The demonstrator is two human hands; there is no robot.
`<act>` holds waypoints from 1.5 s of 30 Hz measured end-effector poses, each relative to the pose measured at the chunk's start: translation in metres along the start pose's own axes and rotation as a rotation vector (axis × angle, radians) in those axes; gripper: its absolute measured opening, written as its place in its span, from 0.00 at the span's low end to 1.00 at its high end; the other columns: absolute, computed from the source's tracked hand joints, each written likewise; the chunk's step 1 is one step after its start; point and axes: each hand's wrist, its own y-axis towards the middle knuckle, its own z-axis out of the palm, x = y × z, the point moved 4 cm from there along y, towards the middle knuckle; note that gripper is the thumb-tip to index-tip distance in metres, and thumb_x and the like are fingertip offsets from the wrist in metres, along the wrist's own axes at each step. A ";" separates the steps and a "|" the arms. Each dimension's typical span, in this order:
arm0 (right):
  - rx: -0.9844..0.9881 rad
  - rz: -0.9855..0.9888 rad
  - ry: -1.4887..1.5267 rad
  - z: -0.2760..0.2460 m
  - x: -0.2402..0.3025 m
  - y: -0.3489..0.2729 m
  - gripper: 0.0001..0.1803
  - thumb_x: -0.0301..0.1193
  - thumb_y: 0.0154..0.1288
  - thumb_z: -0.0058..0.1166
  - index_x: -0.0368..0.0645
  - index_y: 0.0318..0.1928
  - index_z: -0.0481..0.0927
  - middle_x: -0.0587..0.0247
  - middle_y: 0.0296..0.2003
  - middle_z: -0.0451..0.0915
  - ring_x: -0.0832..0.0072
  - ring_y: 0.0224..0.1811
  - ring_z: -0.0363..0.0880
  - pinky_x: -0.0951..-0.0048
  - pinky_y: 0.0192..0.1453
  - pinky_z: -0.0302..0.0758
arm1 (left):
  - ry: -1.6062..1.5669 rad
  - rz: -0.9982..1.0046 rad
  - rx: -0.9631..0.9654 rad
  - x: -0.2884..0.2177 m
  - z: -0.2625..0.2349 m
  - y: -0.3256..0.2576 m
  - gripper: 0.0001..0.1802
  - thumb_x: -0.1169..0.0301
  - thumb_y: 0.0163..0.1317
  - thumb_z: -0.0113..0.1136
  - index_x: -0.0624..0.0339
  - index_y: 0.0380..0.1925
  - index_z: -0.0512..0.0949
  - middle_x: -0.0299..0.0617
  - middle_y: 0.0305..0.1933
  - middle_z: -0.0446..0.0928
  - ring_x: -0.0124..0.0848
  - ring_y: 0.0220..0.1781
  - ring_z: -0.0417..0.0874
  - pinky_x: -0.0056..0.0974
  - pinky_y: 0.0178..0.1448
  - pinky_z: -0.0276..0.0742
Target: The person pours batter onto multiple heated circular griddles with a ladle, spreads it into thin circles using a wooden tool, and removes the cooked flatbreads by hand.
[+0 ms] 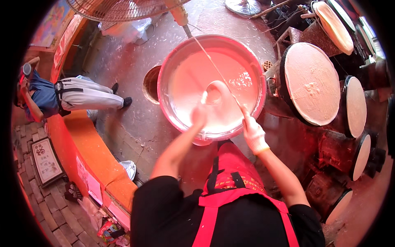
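1. Left hand (pixel 200 113), batter-coated, grips a smooth rounded scoop (pixel 217 91).
2. Right hand (pixel 253 132), white glove, fist closed on a thin straight rod (pixel 214 64).
3. Both over a round metal basin (pixel 166 66) of glossy pale batter (pixel 189 78).

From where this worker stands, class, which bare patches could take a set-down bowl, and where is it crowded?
Bare floor lies left of the big basin, toward the orange counter. Right of the basin is crowded with round griddles. Both hands, left and right, work over the basin.
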 end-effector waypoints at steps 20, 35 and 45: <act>-0.258 -0.027 0.022 -0.080 0.062 -0.209 0.34 0.23 0.66 0.45 0.51 0.72 0.53 0.44 0.48 0.77 0.46 0.35 0.79 0.53 0.36 0.75 | -2.022 -0.405 0.949 -0.275 -0.220 -0.141 0.13 0.63 0.72 0.43 0.63 0.46 0.64 0.32 0.23 0.61 0.20 0.18 0.61 0.25 0.19 0.63; -0.829 -0.028 -0.021 -0.092 0.125 -0.178 0.29 0.28 0.67 0.46 0.49 0.68 0.61 0.48 0.36 0.79 0.49 0.30 0.78 0.51 0.33 0.73 | -0.951 -0.519 1.110 -0.271 -0.276 -0.044 0.14 0.61 0.74 0.39 0.63 0.40 0.64 0.29 0.21 0.62 0.16 0.15 0.62 0.20 0.14 0.62; -1.146 0.717 0.691 0.044 0.109 -0.454 0.18 0.36 0.71 0.47 0.39 0.55 0.73 0.64 0.24 0.75 0.77 0.23 0.74 0.77 0.28 0.71 | -0.086 -0.325 1.529 -0.308 -0.198 -0.223 0.15 0.65 0.70 0.47 0.65 0.48 0.66 0.32 0.23 0.64 0.17 0.15 0.64 0.21 0.16 0.62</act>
